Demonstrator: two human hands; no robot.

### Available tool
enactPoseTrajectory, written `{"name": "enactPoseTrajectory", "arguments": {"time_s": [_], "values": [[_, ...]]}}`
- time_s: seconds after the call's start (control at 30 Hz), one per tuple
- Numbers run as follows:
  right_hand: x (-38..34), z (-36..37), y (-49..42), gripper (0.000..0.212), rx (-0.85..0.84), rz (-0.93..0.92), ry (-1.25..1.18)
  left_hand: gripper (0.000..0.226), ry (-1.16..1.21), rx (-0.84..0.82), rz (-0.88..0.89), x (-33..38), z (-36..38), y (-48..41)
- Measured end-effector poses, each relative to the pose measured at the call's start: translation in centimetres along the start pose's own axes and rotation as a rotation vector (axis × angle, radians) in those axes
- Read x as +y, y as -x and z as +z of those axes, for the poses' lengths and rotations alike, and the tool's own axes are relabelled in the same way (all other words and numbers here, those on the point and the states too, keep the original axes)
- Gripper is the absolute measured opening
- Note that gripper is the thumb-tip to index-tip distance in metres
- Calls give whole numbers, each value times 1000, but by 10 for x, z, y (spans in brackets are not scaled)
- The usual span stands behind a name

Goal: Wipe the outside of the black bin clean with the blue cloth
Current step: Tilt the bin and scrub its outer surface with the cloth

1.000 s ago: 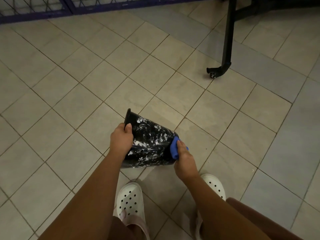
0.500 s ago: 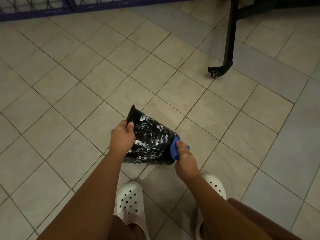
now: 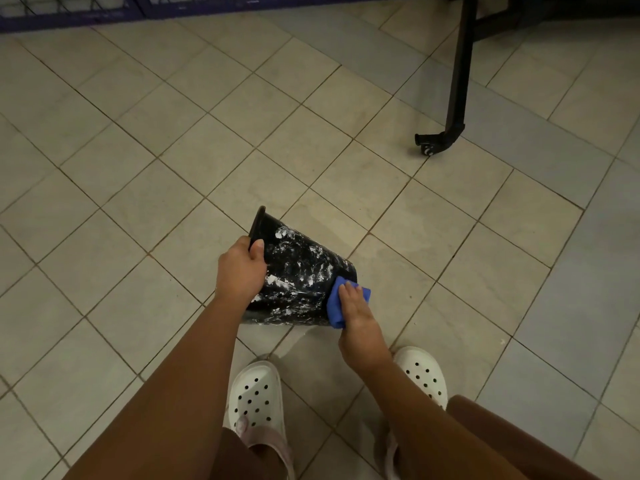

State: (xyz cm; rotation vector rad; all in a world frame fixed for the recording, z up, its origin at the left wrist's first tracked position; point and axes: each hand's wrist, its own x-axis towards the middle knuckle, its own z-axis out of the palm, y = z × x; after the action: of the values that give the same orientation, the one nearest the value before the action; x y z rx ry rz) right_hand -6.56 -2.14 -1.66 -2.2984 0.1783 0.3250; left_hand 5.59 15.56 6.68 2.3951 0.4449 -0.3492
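The black bin [image 3: 301,271] lies tilted on its side on the tiled floor, its rim pointing up and left and its base to the right. White smears cover its outside wall. My left hand [image 3: 240,270] grips the bin near the rim, thumb on the wall. My right hand [image 3: 356,311] presses the folded blue cloth [image 3: 337,304] against the bin's base end. Part of the cloth is hidden under my fingers.
Two white clogs [image 3: 256,393] [image 3: 422,374] stand just below the bin. A black frame leg with a caster [image 3: 438,142] rests on the floor at the upper right. A dark blue metal fence [image 3: 104,10] runs along the top edge. A wet patch [image 3: 381,244] shows beside the bin.
The bin's rim has tipped a little higher and further left in my left hand. My right hand with the cloth stays at the base end, shifted slightly.
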Motion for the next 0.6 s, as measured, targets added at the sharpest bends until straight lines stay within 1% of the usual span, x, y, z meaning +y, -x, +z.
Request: {"name": "enactPoseTrajectory", "arguments": {"time_s": [0.07,0.1,0.2,0.3,0.33,0.4,0.47,0.5,0.53,0.6], "values": [[0,-3,-11,73,-9,-47,25,36,4,-11,-4,1,0,0],[2,-5,-18,72,-12,-37,18,36,3,-14,-5,0,0,0],[3,-10,-27,69,-13,70,-10,36,-10,-5,-7,0,0,0],[1,-3,-11,73,4,123,-17,37,-19,11,-32,-1,0,-1],[-1,3,-3,75,12,104,3,37,-18,15,-47,-2,0,-1],[-4,13,10,78,14,-10,50,37,-18,14,-65,-4,0,-3],[-6,14,9,80,6,-127,88,37,-4,8,-73,-5,-1,-4],[-5,11,3,81,-2,-148,104,37,15,6,-83,-5,-1,-4],[-3,8,-4,81,-10,-139,108,36,46,2,-96,-5,-1,-5],[-1,1,-14,80,-10,-67,77,35,153,-7,-129,-7,-1,-7]]}}
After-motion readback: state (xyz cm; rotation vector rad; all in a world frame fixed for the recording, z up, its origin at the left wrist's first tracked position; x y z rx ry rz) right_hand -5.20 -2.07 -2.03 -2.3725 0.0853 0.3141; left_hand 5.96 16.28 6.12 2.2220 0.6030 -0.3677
